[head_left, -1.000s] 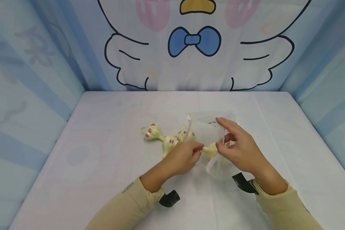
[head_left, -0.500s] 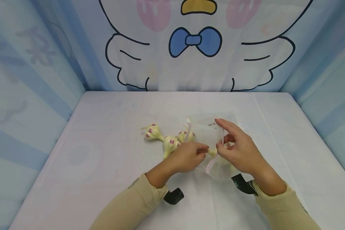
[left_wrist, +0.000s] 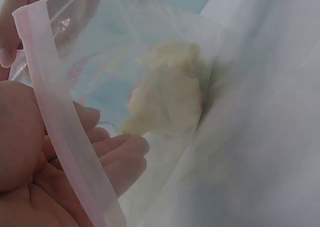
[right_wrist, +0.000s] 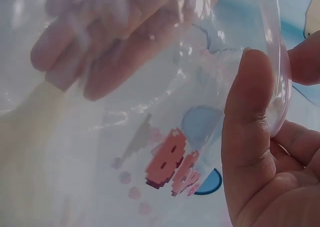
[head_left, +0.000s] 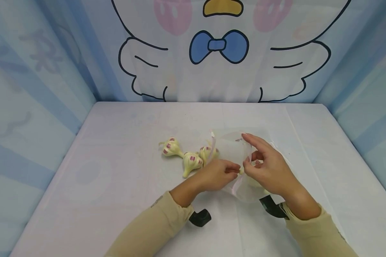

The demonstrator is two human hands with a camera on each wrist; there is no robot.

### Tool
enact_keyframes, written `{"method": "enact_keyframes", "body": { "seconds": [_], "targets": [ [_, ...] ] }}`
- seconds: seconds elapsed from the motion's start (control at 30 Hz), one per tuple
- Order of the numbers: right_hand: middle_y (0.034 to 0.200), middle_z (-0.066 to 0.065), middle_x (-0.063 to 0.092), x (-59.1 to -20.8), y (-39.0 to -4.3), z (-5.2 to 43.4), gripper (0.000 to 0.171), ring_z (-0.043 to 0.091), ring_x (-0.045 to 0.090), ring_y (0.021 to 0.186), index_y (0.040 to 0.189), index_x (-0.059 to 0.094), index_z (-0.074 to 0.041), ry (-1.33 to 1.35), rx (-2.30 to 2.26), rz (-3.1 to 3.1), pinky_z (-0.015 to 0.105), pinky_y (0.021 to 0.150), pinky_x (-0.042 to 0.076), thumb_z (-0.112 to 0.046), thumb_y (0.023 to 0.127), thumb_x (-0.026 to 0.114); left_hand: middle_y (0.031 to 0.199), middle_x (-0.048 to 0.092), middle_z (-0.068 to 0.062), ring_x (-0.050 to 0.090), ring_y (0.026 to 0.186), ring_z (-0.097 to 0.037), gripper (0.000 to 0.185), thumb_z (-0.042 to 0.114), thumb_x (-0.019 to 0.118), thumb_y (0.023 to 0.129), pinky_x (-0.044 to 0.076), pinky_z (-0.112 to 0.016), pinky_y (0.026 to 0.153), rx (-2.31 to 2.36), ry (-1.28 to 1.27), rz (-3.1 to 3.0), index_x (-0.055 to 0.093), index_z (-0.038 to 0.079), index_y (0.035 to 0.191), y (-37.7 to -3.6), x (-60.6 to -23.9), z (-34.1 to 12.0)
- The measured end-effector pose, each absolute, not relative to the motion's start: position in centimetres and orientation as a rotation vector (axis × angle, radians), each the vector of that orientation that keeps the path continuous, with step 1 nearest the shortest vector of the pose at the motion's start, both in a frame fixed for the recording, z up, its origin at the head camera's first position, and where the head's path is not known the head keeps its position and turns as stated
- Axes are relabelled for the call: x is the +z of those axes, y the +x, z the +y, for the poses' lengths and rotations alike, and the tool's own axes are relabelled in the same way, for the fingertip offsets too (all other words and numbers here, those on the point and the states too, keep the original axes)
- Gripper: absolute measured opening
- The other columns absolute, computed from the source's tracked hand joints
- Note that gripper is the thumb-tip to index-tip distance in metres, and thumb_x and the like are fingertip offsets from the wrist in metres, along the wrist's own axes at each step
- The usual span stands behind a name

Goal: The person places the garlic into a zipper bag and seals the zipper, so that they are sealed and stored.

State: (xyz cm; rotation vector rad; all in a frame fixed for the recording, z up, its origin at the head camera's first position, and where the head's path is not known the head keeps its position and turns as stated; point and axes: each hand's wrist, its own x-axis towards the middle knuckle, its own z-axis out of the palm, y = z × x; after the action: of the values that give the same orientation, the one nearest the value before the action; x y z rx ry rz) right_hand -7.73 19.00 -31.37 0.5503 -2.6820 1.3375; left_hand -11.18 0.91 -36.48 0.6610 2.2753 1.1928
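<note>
A clear zip bag (head_left: 234,150) with a pink closing strip (left_wrist: 55,112) lies at the table's middle, its mouth facing left. My right hand (head_left: 267,167) pinches the bag's rim, and its thumb (right_wrist: 250,122) lies on the plastic. My left hand (head_left: 218,175) is at the bag's mouth, its fingertips (left_wrist: 125,152) against the stem end of a pale garlic bulb (left_wrist: 170,97). That bulb lies inside the bag. Three more garlic bulbs lie on the table left of the bag: one far left (head_left: 170,147), one in the middle (head_left: 191,161) and one by the bag (head_left: 209,152).
The white table (head_left: 115,192) is closed in by blue striped walls at left and right. A cartoon bird backdrop (head_left: 218,46) stands behind it. Black wrist straps (head_left: 199,217) sit just above the table near the front.
My left hand has moved right and pushed the garlic bulb through the bag's mouth, so only its stem tip shows now. My right hand has kept its hold on the bag's rim.
</note>
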Motion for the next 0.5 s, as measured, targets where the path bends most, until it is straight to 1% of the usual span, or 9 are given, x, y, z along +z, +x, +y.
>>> {"method": "enact_keyframes", "body": {
  "seconds": [0.23,0.37,0.5],
  "targets": [
    [0.145,0.012,0.048,-31.2,-7.6,19.2,0.061,0.015,0.057,0.082,0.149,0.045,-0.002,0.534,1.314,-2.692,0.02,0.061,0.05,0.003,0.09,0.062,0.127,0.066,-0.002,0.062,0.113,-0.008,0.038,0.016,0.06,0.1,0.049,-0.022,0.093,1.264,0.625,2.23,0.061,0.004,0.136,-10.8,-36.3,-0.3],
    [0.146,0.011,0.047,-31.0,-7.5,19.3,0.062,0.017,0.057,0.083,0.149,0.045,-0.003,0.515,1.318,-2.71,0.02,0.064,0.051,0.003,0.09,0.062,0.127,0.066,-0.001,0.063,0.112,-0.009,0.037,0.016,0.064,0.099,0.05,-0.023,0.091,1.281,0.582,2.265,0.063,0.007,0.135,-10.3,-35.7,-1.5],
    [0.147,0.01,0.046,-31.0,-7.5,19.4,0.063,0.019,0.057,0.083,0.15,0.044,-0.004,0.495,1.321,-2.725,0.02,0.065,0.053,0.002,0.09,0.062,0.126,0.067,-0.004,0.064,0.11,-0.012,0.038,0.016,0.067,0.096,0.052,-0.026,0.09,1.328,0.542,2.291,0.064,0.008,0.133,-9.6,-35.3,-3.3]
  ]
}}
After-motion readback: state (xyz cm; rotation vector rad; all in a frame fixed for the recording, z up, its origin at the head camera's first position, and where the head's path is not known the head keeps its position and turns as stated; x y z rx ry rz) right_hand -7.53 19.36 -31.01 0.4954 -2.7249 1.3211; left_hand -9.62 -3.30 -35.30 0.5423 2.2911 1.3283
